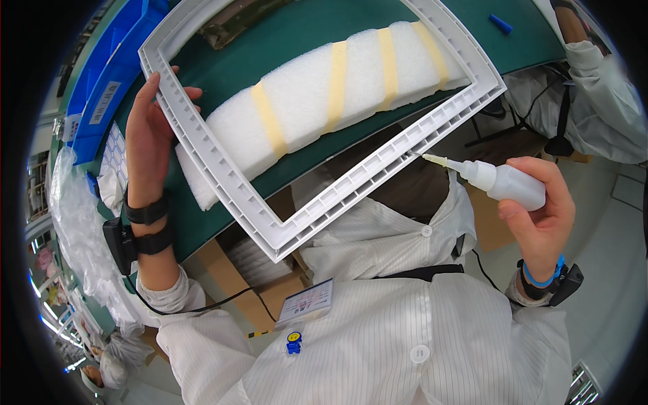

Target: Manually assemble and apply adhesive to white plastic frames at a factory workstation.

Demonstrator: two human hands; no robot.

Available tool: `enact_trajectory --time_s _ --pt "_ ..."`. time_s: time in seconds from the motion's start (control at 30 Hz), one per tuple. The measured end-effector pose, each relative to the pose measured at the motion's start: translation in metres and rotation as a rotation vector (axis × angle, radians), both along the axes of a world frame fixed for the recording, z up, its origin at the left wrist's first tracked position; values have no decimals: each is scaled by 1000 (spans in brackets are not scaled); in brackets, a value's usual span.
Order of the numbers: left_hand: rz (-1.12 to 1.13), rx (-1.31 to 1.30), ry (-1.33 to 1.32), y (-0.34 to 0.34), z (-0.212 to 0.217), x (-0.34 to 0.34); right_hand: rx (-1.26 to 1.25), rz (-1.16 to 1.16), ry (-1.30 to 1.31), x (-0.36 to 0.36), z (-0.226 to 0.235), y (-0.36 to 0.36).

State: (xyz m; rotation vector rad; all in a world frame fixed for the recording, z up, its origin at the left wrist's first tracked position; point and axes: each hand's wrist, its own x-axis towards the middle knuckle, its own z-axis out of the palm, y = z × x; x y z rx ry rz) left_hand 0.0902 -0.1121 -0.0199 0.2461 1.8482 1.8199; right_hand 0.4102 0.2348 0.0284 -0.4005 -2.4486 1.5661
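Note:
My left hand (pixel 150 138) is closed round the left side of a large white plastic frame (pixel 368 171), fingers on its inner edge and thumb outside. The frame is tilted, its near side sticking out past the table edge, and small ribs line its channel. In my right hand (pixel 545 214) is a white squeeze bottle (pixel 516 187) with a thin, yellowish nozzle tip. That tip points left, at the near right side of the frame; whether it touches I cannot tell. Behind the frame's opening lies a white foam block (pixel 304 94) wrapped with yellow tape bands.
The green table (pixel 378 13) carries a blue cap (pixel 501 24) at the far right. Blue bins (pixel 101 94) and crumpled clear plastic (pixel 77 223) are on the left. A cardboard box (pixel 233 283) sits below the table edge. Another person's sleeve (pixel 601 81) shows at right.

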Motion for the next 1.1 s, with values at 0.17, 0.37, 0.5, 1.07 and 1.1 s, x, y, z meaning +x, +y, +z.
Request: enact_trajectory --time_s 0.17,0.37,0.5,1.07,1.1 --pt "-2 -3 15 -1 -1 -1 292 172 -10 -8 23 9" --pt "-39 19 23 -5 -2 -4 463 301 -9 -17 44 10" --pt "-55 41 24 -5 -3 -4 489 346 -14 -19 50 10" --pt "-28 43 21 -2 -1 -2 496 365 -12 -20 53 13" --pt "-28 43 23 -2 -1 -2 461 358 -15 -21 52 13"
